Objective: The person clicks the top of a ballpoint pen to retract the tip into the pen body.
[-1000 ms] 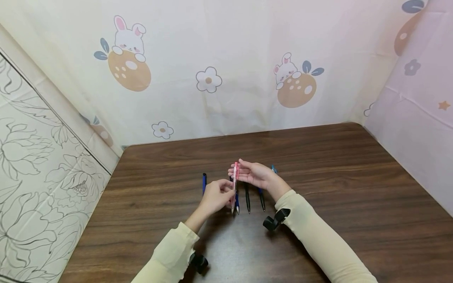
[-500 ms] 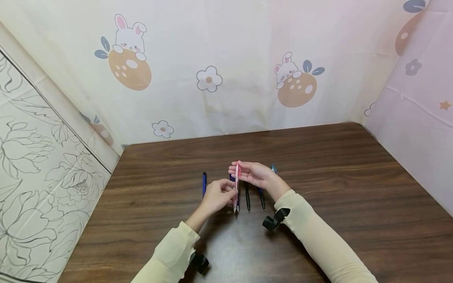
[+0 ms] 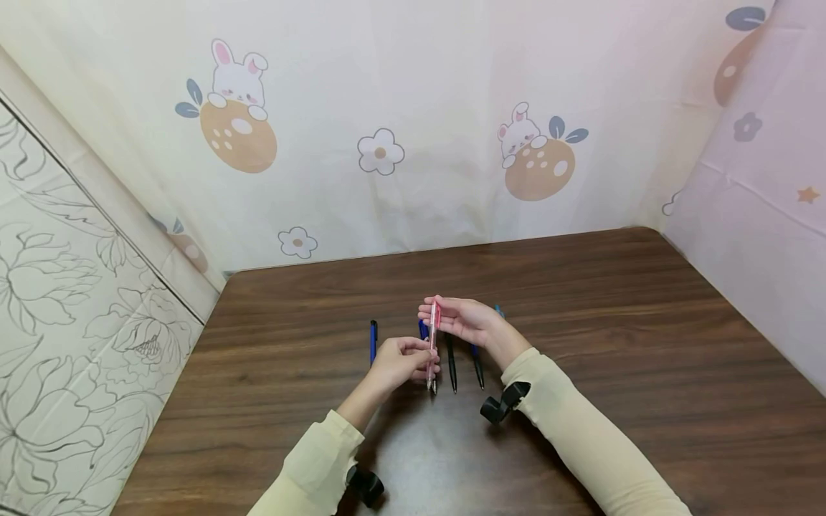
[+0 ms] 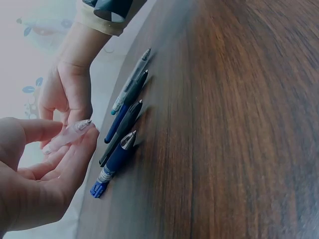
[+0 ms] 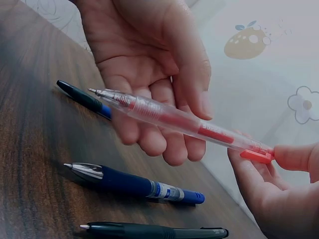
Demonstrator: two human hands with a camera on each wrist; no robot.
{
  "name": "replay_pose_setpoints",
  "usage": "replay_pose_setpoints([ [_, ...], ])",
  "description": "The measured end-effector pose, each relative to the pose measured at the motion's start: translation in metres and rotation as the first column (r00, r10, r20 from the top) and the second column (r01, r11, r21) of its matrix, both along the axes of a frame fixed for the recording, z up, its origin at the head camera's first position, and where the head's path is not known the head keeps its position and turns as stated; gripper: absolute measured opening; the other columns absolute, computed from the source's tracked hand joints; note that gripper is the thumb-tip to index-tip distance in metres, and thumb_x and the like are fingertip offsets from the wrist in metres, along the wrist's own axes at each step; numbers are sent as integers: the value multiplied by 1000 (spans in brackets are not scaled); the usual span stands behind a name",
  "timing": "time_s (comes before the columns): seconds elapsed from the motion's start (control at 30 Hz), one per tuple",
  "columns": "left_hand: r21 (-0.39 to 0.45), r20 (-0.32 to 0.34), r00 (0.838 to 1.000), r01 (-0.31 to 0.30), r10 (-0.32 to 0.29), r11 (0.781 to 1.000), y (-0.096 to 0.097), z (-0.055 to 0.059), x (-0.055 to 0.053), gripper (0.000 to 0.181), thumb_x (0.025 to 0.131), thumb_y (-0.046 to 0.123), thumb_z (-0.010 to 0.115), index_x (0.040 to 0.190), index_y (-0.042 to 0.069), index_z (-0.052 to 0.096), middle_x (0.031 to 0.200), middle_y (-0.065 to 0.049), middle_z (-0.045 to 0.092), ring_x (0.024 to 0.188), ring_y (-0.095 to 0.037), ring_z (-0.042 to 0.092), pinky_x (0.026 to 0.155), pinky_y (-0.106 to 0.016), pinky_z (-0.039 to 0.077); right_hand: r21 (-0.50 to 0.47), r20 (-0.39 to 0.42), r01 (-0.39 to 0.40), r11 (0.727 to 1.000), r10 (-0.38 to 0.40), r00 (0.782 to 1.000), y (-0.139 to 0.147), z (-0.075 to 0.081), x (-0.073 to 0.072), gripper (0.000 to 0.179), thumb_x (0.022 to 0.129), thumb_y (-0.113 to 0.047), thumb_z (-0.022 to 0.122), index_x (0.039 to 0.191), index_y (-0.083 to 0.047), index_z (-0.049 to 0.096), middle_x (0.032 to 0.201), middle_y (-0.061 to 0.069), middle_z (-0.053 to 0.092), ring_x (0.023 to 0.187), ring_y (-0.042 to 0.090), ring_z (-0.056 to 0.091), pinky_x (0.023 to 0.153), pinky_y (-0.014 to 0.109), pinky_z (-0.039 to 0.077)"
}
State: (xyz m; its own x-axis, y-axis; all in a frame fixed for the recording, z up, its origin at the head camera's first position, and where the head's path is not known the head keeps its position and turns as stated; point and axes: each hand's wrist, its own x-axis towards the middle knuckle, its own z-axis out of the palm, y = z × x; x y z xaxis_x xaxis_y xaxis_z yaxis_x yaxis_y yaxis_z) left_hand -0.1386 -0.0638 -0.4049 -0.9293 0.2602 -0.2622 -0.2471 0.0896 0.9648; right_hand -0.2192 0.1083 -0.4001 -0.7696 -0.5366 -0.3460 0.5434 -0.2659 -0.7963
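A clear ballpoint pen (image 5: 174, 119) with a red refill and red clip is held above the table between both hands. My left hand (image 3: 400, 362) pinches its barrel between thumb and fingers, as the left wrist view also shows. My right hand (image 3: 474, 320) holds the clip end, its thumb (image 5: 296, 157) pressed against the button. The pen's metal point sticks out toward the near side. Just under it lies a dark blue pen (image 5: 134, 186), partly hidden by the hands in the head view.
Several pens lie in a row on the wooden table (image 3: 581, 301): a blue pen with a black end (image 3: 373, 340) at the left, a dark pen (image 3: 452, 369), a blue-and-black pen (image 3: 477, 365) and a clear one (image 4: 132, 79) with a teal end. Patterned cloth (image 3: 445, 208) hangs behind.
The red pen's point has shifted slightly right, along with my left hand, so the pen stands over the dark blue one. My right thumb has moved onto the pen's end.
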Motion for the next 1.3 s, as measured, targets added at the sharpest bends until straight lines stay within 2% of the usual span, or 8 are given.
replay_pose_setpoints([
  [0.27, 100, 109, 994, 11, -22, 995, -3, -4, -3, 32, 91, 4, 61, 116, -16, 58, 82, -5, 72, 74, -12, 70, 77, -34, 61, 16, -41, -39, 999, 40, 998, 0, 2, -2, 54, 105, -19, 36, 148, 9, 20, 152, 29, 28, 95, 11, 69, 86, 21, 57],
  [0.57, 136, 118, 993, 3, -20, 991, -2, -9, -3, 31, 91, 2, 61, 116, -16, 58, 91, -13, 74, 78, -13, 71, 83, -36, 60, 42, -16, -47, 998, 48, 999, 4, 0, -2, 53, 105, -20, 35, 148, 7, 23, 150, 28, 36, 96, 10, 68, 84, 19, 57],
  [0.7, 141, 121, 992, 16, -33, 990, -1, -9, -2, 31, 91, 1, 60, 117, -16, 57, 96, -18, 73, 80, -14, 71, 85, -37, 60, 16, 13, -54, 998, 54, 998, 6, -1, -2, 54, 105, -21, 35, 148, 7, 21, 121, 18, 64, 95, 12, 68, 84, 21, 57],
  [0.8, 142, 131, 991, 21, -39, 990, -1, -9, -2, 31, 91, 1, 60, 118, -16, 57, 95, -17, 73, 80, -14, 71, 85, -37, 60, -8, 40, -56, 998, 56, 998, 8, -1, -2, 53, 105, -22, 35, 148, 7, 22, 103, 4, 70, 95, 13, 69, 84, 22, 57],
  [0.97, 144, 147, 989, 11, -32, 990, 0, -10, -3, 30, 91, 1, 59, 117, -14, 59, 88, -9, 73, 80, -14, 71, 84, -37, 60, -27, 64, -65, 998, 66, 996, 10, 2, -3, 54, 105, -23, 35, 149, 6, 21, 101, 4, 72, 95, 14, 70, 85, 23, 57],
  [1.13, 161, 138, 990, 11, -33, 987, 1, -11, -3, 28, 91, -1, 59, 115, -14, 59, 87, -8, 73, 80, -15, 71, 85, -38, 59, -24, 61, -90, 996, 92, 994, 10, 6, -5, 55, 105, -24, 35, 149, 4, 21, 100, 2, 73, 95, 13, 70, 85, 23, 57],
  [1.23, 171, 138, 990, 17, -41, 985, 1, -11, -3, 28, 91, -2, 59, 116, -14, 59, 87, -9, 73, 80, -15, 71, 85, -38, 59, -9, 59, -105, 994, 105, 993, 10, 8, -5, 52, 105, -25, 36, 147, 3, 26, 106, 4, 71, 96, 13, 70, 86, 23, 57],
  [1.3, 174, 133, 990, 25, -49, 984, 1, -11, -3, 28, 91, -2, 59, 116, -15, 58, 88, -10, 73, 80, -16, 71, 85, -39, 59, 1, 61, -109, 994, 109, 992, 10, 9, -6, 50, 105, -25, 36, 146, 3, 29, 118, 10, 68, 97, 13, 70, 87, 24, 57],
])
